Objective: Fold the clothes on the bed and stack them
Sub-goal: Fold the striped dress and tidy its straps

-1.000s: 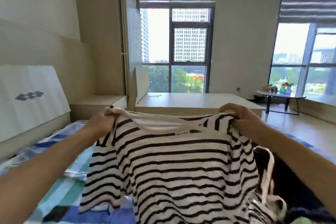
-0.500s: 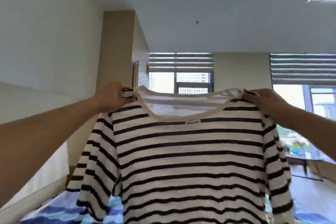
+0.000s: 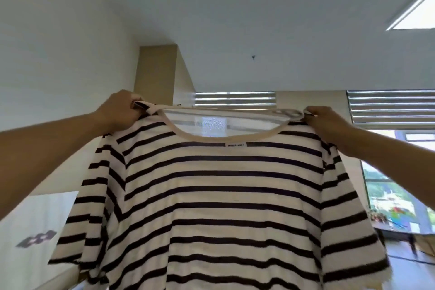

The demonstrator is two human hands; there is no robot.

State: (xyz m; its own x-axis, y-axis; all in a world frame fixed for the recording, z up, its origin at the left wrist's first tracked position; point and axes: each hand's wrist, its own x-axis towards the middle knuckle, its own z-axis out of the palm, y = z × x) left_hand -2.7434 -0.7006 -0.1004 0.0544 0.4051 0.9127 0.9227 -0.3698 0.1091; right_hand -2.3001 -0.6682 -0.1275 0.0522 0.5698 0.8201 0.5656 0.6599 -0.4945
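A cream T-shirt with black stripes (image 3: 221, 198) hangs spread out in the air in front of me, filling the lower middle of the view. My left hand (image 3: 120, 112) grips its left shoulder beside the collar. My right hand (image 3: 323, 122) grips the right shoulder at the other end of the neckline. Both sleeves hang down at the sides. The shirt's hem runs out of the frame at the bottom. The bed and the other clothes are hidden.
The camera looks up at the white ceiling with a light panel (image 3: 414, 7) at the upper right. A white headboard (image 3: 35, 231) stands at the lower left. Windows with blinds (image 3: 390, 106) and a small table (image 3: 400, 235) show at the right.
Both hands have lifted the striped shirt from low over the bed to high in the air, and the view has tilted up toward the ceiling. The shirt now hangs straight.
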